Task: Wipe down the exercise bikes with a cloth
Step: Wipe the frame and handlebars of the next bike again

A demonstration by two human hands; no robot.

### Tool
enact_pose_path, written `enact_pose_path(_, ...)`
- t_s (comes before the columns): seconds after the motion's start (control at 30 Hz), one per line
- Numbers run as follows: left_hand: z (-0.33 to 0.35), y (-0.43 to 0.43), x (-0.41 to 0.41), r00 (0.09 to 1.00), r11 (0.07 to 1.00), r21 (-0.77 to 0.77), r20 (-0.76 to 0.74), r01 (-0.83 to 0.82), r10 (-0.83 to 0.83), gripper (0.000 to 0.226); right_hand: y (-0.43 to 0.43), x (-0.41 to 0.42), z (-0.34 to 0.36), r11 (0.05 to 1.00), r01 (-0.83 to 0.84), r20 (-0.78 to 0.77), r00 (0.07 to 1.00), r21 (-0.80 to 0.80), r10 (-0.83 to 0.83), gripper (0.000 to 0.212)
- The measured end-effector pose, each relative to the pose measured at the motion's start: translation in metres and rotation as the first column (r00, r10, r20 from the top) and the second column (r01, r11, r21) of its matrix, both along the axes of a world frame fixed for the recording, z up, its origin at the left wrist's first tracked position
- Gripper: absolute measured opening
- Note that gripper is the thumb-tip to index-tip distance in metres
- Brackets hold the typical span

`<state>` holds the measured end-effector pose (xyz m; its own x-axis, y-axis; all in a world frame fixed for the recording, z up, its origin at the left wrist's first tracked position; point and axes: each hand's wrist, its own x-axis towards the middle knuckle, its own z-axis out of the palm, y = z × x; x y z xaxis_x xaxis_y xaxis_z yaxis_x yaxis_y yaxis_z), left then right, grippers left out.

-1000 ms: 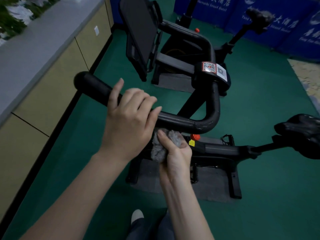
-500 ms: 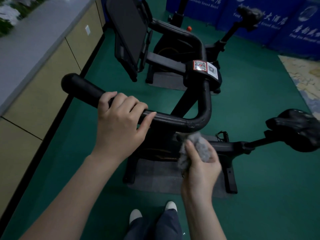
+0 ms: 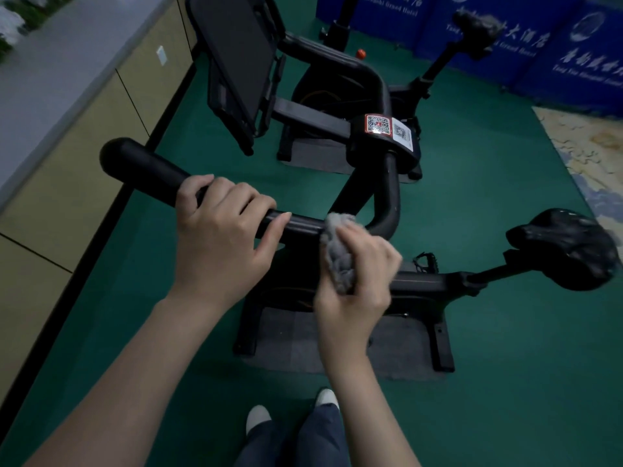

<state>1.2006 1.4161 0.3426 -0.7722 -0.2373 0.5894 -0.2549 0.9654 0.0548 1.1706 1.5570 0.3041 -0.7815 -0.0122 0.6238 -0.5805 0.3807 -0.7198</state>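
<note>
Curved black handlebar (image 3: 303, 225): smooth, slight sheen. Crumpled grey cloth (image 3: 338, 261): fuzzy, matt. Black saddle (image 3: 566, 247): glossy. Green floor (image 3: 505, 332): matt. Beige cabinet fronts (image 3: 67, 197): smooth.

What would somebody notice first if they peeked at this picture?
First, the two hands in the middle: the left hand grips the black handlebar, and the right hand holds a fluffy grey cloth against the bar near its bend. Next, the black saddle sticks out at the right, and a second bike stands behind, toward the blue banners.
</note>
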Motion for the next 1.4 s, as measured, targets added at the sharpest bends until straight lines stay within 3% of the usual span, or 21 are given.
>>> enact_pose_path(0.1,0.000,-0.002,0.001,1.000,1.000,-0.009,0.007,0.004,-0.004,0.036,0.002,-0.005,-0.001,0.999,-0.014,-0.033,0.999,0.048,0.016,0.039)
enact_pose_path(0.27,0.000,-0.002,0.001,1.000,1.000,0.003,0.002,0.011,-0.011,0.036,0.020,-0.021,0.007,0.980,0.196,0.061,0.979,-0.025,-0.194,0.036)
enact_pose_path(0.37,0.000,-0.002,0.001,1.000,1.000,0.000,0.010,0.008,-0.008,0.036,0.017,-0.025,0.017,0.997,0.017,0.020,1.000,0.078,-0.018,0.032)
enact_pose_path(0.43,0.001,-0.002,0.002,1.000,1.000,0.004,0.015,0.012,-0.012,0.036,0.024,-0.040,0.032,0.970,-0.117,0.081,0.991,0.212,0.102,0.025)
enact_pose_path(0.53,0.000,-0.001,0.002,1.000,1.000,0.007,0.011,0.016,-0.016,0.036,0.035,-0.071,0.062,0.860,-0.321,0.337,0.922,0.397,0.189,0.009)
enact_pose_path(0.6,0.000,-0.001,0.002,1.000,1.000,0.007,0.004,0.012,-0.012,0.036,0.029,-0.088,0.075,0.731,-0.449,0.455,0.865,0.514,0.211,0.008)
enact_pose_path(0.73,-0.001,-0.002,0.002,1.000,1.000,-0.007,-0.001,0.010,-0.010,0.036,-0.001,-0.112,0.084,0.523,-0.705,0.666,0.680,0.479,0.306,0.009)
enact_pose_path(0.83,-0.003,-0.003,0.002,1.000,1.000,-0.025,-0.010,0.015,-0.015,0.036,-0.006,-0.124,0.087,0.411,-0.791,0.730,0.594,0.453,0.338,0.011)
enact_pose_path(1.03,-0.005,-0.004,0.001,0.999,0.999,-0.045,-0.028,0.016,-0.017,0.034,0.009,-0.145,0.098,0.151,-0.823,0.750,0.563,0.547,0.347,0.011)
enact_pose_path(1.23,-0.006,-0.004,0.000,0.999,0.998,-0.060,-0.046,0.005,-0.007,0.031,0.005,-0.145,0.100,0.098,-0.824,0.743,0.548,0.558,0.384,0.018)
enact_pose_path(1.4,-0.007,-0.004,0.000,0.999,0.998,-0.063,-0.050,0.000,-0.003,0.030,0.016,-0.152,0.101,0.095,-0.770,0.689,0.612,0.631,0.388,0.028)
